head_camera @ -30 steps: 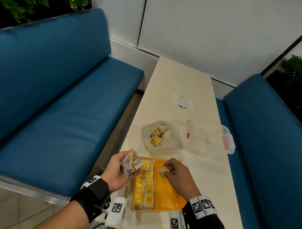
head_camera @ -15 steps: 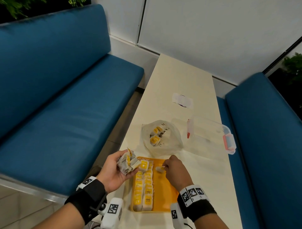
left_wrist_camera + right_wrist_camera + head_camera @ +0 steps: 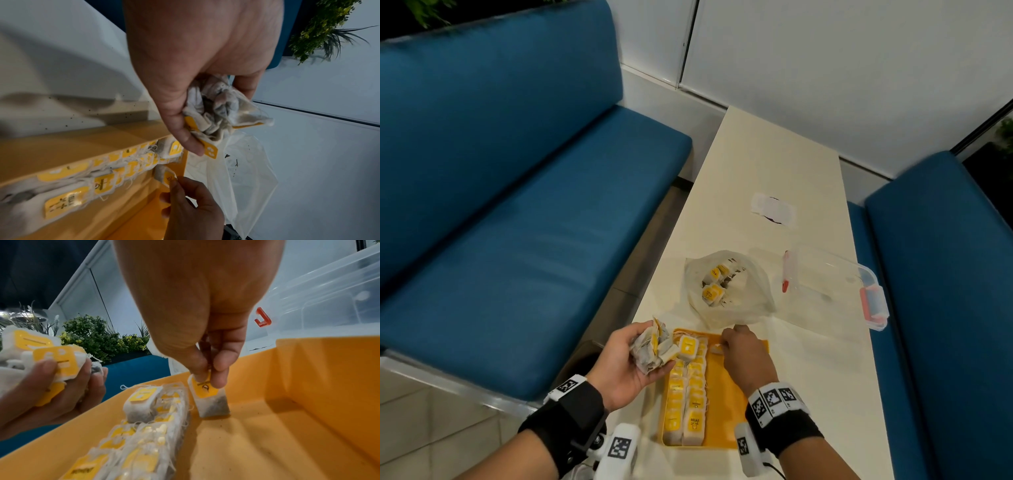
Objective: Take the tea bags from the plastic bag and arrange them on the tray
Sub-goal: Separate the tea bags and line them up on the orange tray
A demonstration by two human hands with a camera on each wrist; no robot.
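An orange tray at the table's near edge holds two rows of tea bags with yellow tags. My left hand grips a bunch of tea bags over the tray's far left corner. My right hand pinches a single tea bag by its top and stands it upright on the tray floor at the far end, beside the second row. The same tea bag shows against the tray's end wall in the left wrist view. Beyond the tray lies the open plastic bag with a few tea bags inside.
A clear lidded plastic box with red clasps lies right of the plastic bag. A white paper lies farther down the cream table. Blue benches flank the table on both sides.
My right hand carried its tea bag from the middle of the tray toward the far end and lowered it onto the tray floor. The left hand kept its bunch and shifted only slightly.
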